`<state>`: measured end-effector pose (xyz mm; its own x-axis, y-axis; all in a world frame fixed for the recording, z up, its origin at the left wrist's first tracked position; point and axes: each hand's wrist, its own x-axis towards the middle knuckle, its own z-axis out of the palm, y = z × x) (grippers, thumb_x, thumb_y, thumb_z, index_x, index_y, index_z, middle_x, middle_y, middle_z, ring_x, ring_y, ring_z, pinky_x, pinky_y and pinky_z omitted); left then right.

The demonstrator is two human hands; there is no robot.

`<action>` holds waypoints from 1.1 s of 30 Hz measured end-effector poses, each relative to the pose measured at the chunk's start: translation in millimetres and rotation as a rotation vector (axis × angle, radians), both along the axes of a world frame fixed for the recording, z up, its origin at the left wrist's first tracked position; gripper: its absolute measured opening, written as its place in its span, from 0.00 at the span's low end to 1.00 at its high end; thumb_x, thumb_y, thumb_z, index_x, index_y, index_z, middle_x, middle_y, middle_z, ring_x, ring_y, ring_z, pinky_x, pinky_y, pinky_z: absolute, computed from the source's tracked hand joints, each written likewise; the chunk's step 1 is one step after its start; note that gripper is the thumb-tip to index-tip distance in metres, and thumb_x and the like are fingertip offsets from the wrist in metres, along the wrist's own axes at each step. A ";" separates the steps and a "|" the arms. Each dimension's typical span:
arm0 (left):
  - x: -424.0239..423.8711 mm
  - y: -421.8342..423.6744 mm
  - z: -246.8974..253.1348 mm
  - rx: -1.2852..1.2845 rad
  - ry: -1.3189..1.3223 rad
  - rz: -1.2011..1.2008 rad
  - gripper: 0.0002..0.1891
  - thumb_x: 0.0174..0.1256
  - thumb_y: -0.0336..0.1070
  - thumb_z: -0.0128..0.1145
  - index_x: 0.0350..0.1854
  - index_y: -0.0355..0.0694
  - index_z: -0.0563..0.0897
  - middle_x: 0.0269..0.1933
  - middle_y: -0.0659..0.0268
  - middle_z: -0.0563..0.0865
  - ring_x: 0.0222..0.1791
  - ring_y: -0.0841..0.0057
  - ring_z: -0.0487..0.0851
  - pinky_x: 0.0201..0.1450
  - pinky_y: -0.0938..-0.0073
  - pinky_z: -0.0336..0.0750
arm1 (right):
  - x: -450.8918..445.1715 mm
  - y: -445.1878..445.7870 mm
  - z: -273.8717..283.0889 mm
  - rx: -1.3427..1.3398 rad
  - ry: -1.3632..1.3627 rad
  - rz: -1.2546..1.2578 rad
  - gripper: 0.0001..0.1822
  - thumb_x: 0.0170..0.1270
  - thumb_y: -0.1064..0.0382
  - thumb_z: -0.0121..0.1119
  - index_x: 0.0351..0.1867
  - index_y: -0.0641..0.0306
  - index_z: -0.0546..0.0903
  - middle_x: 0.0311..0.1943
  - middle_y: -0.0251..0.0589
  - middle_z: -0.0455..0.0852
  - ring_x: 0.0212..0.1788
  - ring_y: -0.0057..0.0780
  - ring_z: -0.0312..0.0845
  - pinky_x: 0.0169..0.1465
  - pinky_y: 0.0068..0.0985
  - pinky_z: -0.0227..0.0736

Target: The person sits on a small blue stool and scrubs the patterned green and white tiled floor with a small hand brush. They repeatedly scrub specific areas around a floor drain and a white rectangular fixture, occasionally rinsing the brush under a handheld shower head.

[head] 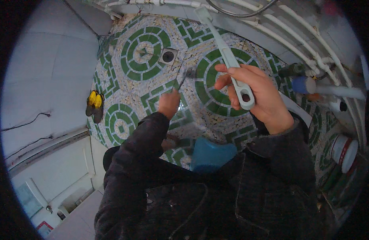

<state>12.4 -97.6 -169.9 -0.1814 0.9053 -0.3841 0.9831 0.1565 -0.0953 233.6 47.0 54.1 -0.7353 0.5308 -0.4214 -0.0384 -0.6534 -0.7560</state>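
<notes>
My right hand (262, 96) holds a pale green plastic long-handled tool (225, 51), likely a brush, by its end with the hanging hole. Its far head points up towards the wall pipes, and the side away from me is hidden. My left hand (169, 103) is closed around the thin handle of a small tool with a dark, blurred head (189, 73), held low over the patterned tile floor (208, 102). I cannot tell whether that head touches the tiles. Between my arms, near my legs, is a blue plastic object (213, 154), partly hidden by my clothing.
A square floor drain (168, 56) lies ahead. Dark shoes with yellow insides (95, 103) stand by the left wall. White pipes (280, 36) run along the far and right walls. A blue-and-white cylindrical thing (302, 85) and a white bucket (344, 153) are at the right.
</notes>
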 end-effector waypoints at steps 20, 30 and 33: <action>-41.2 53.8 -37.1 0.195 -0.028 0.096 0.07 0.52 0.31 0.47 0.31 0.32 0.71 0.21 0.57 0.81 0.21 0.60 0.81 0.22 0.63 0.73 | 4.4 4.2 -3.7 -0.105 -0.063 0.019 0.19 0.62 0.60 0.42 0.48 0.73 0.70 0.28 0.45 0.77 0.16 0.19 0.67 0.19 0.15 0.64; 20.5 25.2 -0.4 -0.021 0.013 -0.118 0.23 0.50 0.30 0.49 0.49 0.23 0.67 0.20 0.60 0.81 0.19 0.68 0.81 0.20 0.71 0.73 | 9.2 4.6 -4.7 -0.117 -0.059 0.007 0.17 0.60 0.59 0.45 0.46 0.70 0.70 0.29 0.44 0.79 0.17 0.19 0.69 0.19 0.16 0.64; 16.8 44.5 -16.6 0.111 0.061 -0.037 0.22 0.49 0.30 0.49 0.48 0.24 0.68 0.21 0.60 0.81 0.20 0.70 0.81 0.20 0.73 0.73 | 4.3 1.8 -3.3 -0.086 -0.074 0.009 0.18 0.61 0.60 0.43 0.47 0.73 0.70 0.28 0.45 0.77 0.16 0.18 0.67 0.19 0.15 0.63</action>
<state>29.2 -53.1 -186.5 -0.1668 0.9482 -0.2705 0.9813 0.1328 -0.1394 237.8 48.9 50.8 -0.7054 0.4838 -0.5180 0.0215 -0.7159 -0.6979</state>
